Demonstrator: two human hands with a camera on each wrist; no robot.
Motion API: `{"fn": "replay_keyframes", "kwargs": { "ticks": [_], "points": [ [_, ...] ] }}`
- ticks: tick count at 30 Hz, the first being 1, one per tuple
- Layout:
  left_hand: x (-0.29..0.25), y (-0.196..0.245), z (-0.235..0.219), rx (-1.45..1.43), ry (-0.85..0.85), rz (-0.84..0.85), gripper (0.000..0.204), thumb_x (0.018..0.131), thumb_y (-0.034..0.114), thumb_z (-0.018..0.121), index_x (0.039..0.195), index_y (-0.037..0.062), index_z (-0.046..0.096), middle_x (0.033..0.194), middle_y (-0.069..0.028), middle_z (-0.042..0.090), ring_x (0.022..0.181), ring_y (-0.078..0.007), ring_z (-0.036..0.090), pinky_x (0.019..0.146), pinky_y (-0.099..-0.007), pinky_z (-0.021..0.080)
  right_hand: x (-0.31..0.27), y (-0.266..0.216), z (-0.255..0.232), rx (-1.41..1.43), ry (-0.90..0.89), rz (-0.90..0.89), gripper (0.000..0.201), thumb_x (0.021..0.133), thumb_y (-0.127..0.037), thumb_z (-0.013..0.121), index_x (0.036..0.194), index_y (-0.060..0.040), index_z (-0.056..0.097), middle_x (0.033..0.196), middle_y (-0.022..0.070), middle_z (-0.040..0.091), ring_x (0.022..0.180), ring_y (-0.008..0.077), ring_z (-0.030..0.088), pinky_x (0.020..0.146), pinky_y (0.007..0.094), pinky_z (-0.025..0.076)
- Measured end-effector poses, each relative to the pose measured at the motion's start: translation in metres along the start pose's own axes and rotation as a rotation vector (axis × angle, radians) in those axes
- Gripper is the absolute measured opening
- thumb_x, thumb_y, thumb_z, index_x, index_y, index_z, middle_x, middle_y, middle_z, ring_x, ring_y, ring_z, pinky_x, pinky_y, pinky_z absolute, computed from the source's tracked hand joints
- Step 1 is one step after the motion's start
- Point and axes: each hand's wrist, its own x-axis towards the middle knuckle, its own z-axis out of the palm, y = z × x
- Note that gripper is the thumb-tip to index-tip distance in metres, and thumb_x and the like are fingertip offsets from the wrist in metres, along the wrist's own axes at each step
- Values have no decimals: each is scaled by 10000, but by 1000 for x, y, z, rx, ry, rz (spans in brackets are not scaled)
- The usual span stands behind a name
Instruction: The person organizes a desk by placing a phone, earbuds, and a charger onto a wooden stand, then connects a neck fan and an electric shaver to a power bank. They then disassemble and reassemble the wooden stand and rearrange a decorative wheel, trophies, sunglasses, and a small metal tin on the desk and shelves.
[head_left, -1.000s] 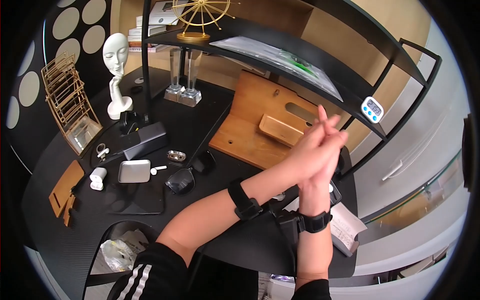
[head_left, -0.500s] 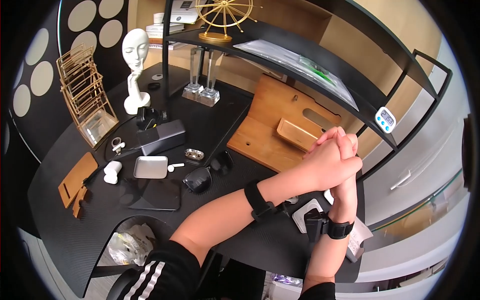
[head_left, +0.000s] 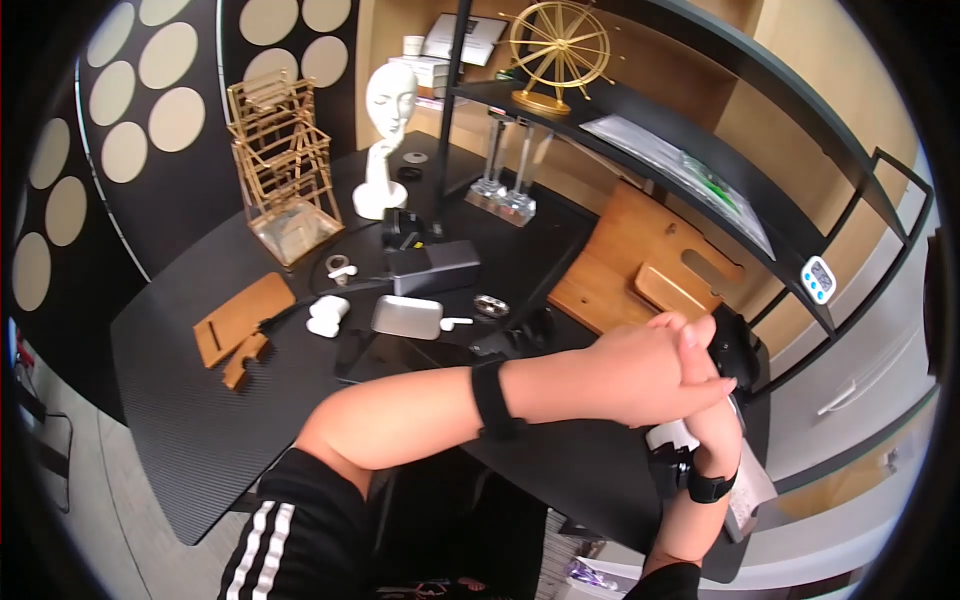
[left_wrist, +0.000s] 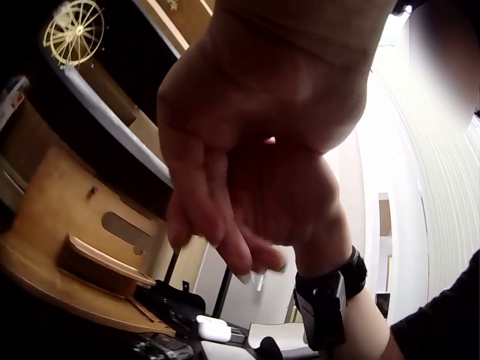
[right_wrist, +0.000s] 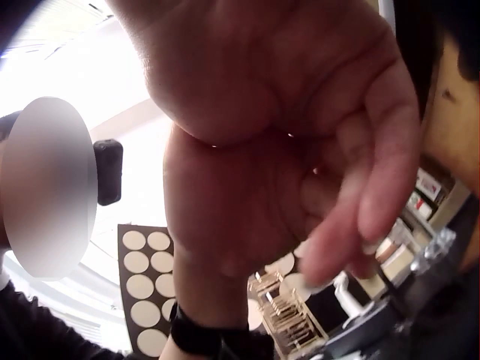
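In the head view my left hand (head_left: 635,375) and right hand (head_left: 714,430) are clasped together above the right part of the desk. Their fingers interlace, and the left one's back faces up. From the left wrist view, the left hand (left_wrist: 255,97) is on top with the palm of the right hand (left_wrist: 285,195) pressed against it. Curled fingertips hang below the knuckles. The right wrist view has the right hand (right_wrist: 277,75) across the top, and the left palm (right_wrist: 225,199) under it. No object shows between the palms. A wooden desk stand (head_left: 615,265) lies just behind the hands.
On the black desk (head_left: 190,430) are a silver tray (head_left: 407,317), a white earbud case (head_left: 327,315), a black box (head_left: 437,267) and brown wooden pieces (head_left: 245,318). A white face sculpture (head_left: 382,150) stands behind. A black shelf (head_left: 690,130) carries a gold wheel (head_left: 560,48) and a timer (head_left: 818,280).
The clasped hands have bent at the wrists and turned over, from fingers pointing up to knuckles turned forward. The head view has swung left, so the desk things appear further right.
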Motion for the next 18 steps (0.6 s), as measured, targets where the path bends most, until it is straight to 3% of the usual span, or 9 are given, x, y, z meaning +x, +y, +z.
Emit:
{"fn": "replay_keyframes", "kwargs": {
  "ticks": [1,2,4,6,8,10,12,16,18],
  "points": [
    [-18,0,-12,157,46,37,437,877,467,507,934,45,408,809,-190,600,759,-375,601,628,-426,475,-2,-7,14,-38,-76,-64,486,991,-448,280,1112,-21,481,935,82,552,903,160,529,797,265,410],
    [-37,2,-26,170,37,23,437,877,467,507,934,45,408,809,-190,600,759,-375,601,628,-426,475,0,4,24,-115,-156,-183,451,985,-415,332,1126,-20,496,941,121,580,852,214,587,758,300,449],
    [-76,10,-60,376,-256,-129,445,882,466,506,1032,52,440,766,-156,625,754,-364,625,623,-432,484,2,-16,41,-473,-412,-174,424,941,-400,445,1146,-35,511,930,164,614,816,290,620,711,352,478],
    [-113,19,-92,515,-380,-366,459,872,458,534,1108,66,497,722,-149,632,750,-360,636,624,-420,495,3,-26,67,-572,-475,-212,419,906,-399,503,1129,-45,525,901,170,620,800,315,617,684,377,481],
    [-155,17,-127,645,-298,-464,463,849,445,578,1112,64,556,740,-147,647,747,-338,642,644,-393,500,6,-30,93,-656,-525,-244,419,870,-397,561,1112,-55,540,872,177,625,785,340,614,657,402,484],
    [-194,17,-159,686,-122,-615,445,832,434,609,1060,53,593,760,-158,653,742,-322,648,660,-386,499,13,-29,117,-675,-569,-391,463,794,-409,659,1088,-66,556,836,104,636,755,296,630,638,370,485],
    [-229,19,-189,705,10,-823,457,837,428,607,1094,51,583,779,-161,659,741,-314,651,672,-385,495,24,-25,151,-612,-557,-592,371,784,-360,666,938,-46,543,730,126,588,735,328,612,616,412,477],
    [-304,-4,-222,1222,-23,-1117,524,815,457,621,1145,53,564,821,-158,657,850,-309,641,732,-393,505,38,-41,230,-624,-620,-728,394,803,-310,649,1066,-38,540,856,128,584,812,306,619,666,389,501],
    [-330,-14,-230,1180,-20,-1187,547,808,453,630,1180,61,548,896,-160,652,909,-300,629,770,-388,502,43,-51,268,-644,-647,-753,432,787,-253,665,1112,-24,496,937,154,565,809,311,622,656,385,509]
  ]
}}
